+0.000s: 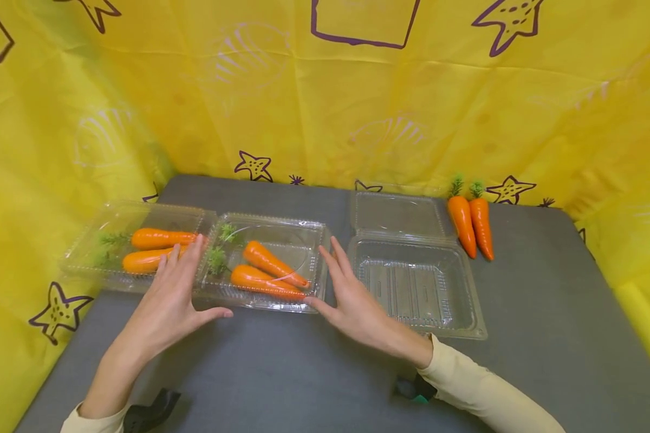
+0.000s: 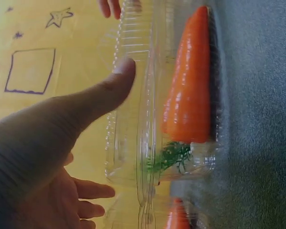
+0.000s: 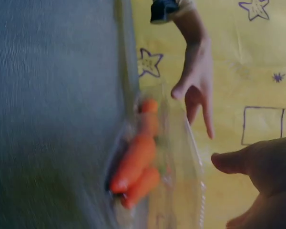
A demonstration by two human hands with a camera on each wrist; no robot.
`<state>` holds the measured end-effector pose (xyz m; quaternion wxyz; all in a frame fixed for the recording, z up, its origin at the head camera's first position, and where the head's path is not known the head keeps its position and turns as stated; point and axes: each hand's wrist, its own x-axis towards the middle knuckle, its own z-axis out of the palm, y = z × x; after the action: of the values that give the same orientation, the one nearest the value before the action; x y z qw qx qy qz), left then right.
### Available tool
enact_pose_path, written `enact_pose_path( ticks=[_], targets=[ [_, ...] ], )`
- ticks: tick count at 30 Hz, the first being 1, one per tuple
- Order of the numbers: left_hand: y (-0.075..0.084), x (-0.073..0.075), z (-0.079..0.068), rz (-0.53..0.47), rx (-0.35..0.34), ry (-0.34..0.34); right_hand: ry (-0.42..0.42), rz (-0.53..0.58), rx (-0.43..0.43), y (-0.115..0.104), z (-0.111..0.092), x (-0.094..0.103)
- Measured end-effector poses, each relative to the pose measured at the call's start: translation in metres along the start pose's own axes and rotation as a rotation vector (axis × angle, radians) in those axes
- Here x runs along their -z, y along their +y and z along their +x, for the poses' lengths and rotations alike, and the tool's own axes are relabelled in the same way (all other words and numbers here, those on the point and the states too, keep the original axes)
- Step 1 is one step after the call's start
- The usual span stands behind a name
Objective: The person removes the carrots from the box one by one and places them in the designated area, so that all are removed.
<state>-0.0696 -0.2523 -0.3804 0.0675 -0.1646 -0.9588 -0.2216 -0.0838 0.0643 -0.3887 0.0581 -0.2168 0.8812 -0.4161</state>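
My left hand (image 1: pixel 168 304) hovers with straight fingers and thumb spread, by the left end of the middle clear plastic container (image 1: pixel 315 249). At that container's right end is my right hand (image 1: pixel 354 304), its fingers extended and thumb near the front corner. Both hands hold nothing. Under the container's lowered lid lie two orange carrots (image 1: pixel 260 281) with green tops pointing left. A second lidded container (image 1: pixel 81 246) sits to the left, also with two carrots (image 1: pixel 162 238) inside, partly hidden by my left fingers.
On the right a third clear container (image 1: pixel 411 288) stands with its lid (image 1: pixel 398 213) folded back and no carrots in it. Two loose carrots (image 1: pixel 468 225) lie beside it on the grey table (image 1: pixel 541 313). A yellow patterned cloth (image 1: pixel 325 102) hangs around the back and sides.
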Motion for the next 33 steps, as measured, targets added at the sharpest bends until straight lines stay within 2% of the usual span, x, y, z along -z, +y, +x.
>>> enact_pose_path(
  ticks=[3,7,10,12,16,23,27,33],
  targets=[
    [0.0,-0.002,0.001,0.004,-0.003,-0.01,-0.02,0.077,-0.072,-0.002,-0.002,-0.007],
    [0.001,-0.005,0.003,0.033,-0.015,-0.005,-0.062,0.303,-0.186,-0.004,-0.001,-0.012],
    [0.002,-0.007,0.003,0.041,-0.018,0.003,-0.048,0.448,-0.232,-0.001,-0.002,-0.017],
    [0.003,-0.009,0.002,0.046,-0.022,0.012,-0.015,0.476,-0.236,0.001,-0.003,-0.021],
    [0.005,-0.014,0.002,0.0,-0.022,0.021,0.033,0.449,-0.239,0.002,-0.006,-0.025],
    [0.007,-0.025,0.0,-0.172,0.029,-0.006,0.079,0.489,-0.278,0.001,-0.006,-0.031],
    [0.006,-0.03,-0.001,-0.219,0.06,0.006,0.111,0.592,-0.298,0.0,-0.009,-0.038],
    [0.007,-0.036,-0.001,-0.224,0.051,0.058,0.159,0.827,-0.244,0.002,-0.012,-0.055]
  ],
)
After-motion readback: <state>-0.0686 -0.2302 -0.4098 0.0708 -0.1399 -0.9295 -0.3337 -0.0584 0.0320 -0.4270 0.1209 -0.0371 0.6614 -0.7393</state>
